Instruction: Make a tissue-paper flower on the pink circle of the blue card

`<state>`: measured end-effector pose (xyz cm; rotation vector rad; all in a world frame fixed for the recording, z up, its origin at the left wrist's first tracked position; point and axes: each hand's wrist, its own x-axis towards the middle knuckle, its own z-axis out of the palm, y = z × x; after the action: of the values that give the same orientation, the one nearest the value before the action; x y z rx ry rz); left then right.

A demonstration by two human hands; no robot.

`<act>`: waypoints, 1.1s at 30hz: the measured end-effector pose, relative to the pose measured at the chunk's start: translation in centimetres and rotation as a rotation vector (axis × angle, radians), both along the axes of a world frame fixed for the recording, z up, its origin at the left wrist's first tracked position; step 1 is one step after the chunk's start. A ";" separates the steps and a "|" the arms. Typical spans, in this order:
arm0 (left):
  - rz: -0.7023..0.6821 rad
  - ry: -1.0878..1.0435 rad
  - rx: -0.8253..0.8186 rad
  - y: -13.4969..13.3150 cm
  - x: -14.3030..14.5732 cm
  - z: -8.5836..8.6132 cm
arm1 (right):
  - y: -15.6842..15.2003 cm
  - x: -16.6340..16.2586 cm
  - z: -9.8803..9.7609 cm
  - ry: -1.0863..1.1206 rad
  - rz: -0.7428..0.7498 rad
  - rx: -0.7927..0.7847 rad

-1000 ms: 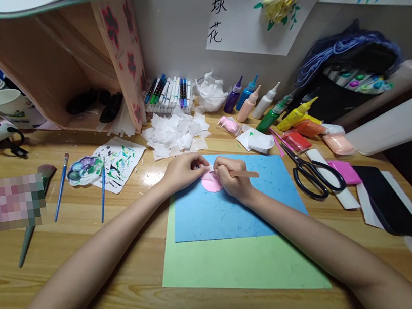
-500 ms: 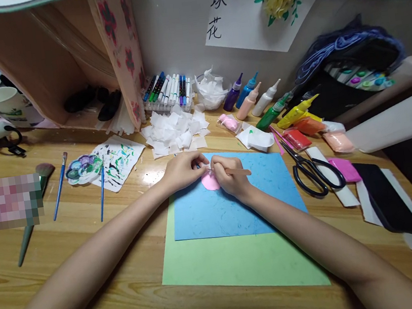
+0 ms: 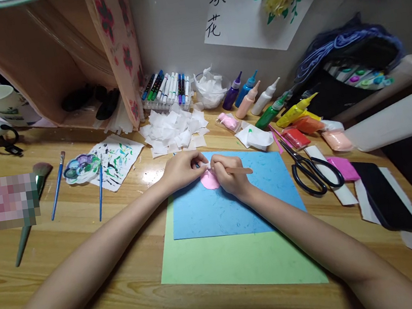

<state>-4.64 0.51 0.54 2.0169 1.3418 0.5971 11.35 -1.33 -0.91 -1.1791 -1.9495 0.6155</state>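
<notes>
Over the blue sheet (image 3: 214,214), my left hand (image 3: 183,172) has its thumb and fingers pinched together at the upper edge of a flat, rounded piece of pink clay (image 3: 209,180). A small whitish bit shows at those fingertips, too small to name. My right hand (image 3: 232,174) is closed around a flat wooden stick (image 3: 244,170), whose rounded end sticks out to the right. Its other end is hidden by my fingers, close to the clay. Both hands nearly meet there. Beneath the blue sheet lies a light green sheet (image 3: 240,264).
Black scissors (image 3: 310,173), a dark phone (image 3: 386,195) and clay packets (image 3: 295,138) lie to the right. Paint bottles (image 3: 248,89), markers (image 3: 166,91) and white paper scraps (image 3: 175,129) line the back. Brushes (image 3: 58,185) and a paint palette (image 3: 82,168) lie left.
The view has shifted very slightly. Both hands, the pink clay and the wooden stick keep nearly the same positions.
</notes>
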 end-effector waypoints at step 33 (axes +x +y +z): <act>-0.073 -0.096 -0.016 0.5 -0.6 -0.6 | 0.1 -0.1 0.0 0.077 -0.017 -0.041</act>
<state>-5.24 0.98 -0.05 1.9894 1.2081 0.6396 11.25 -1.25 -0.90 -1.1788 -1.8682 0.6847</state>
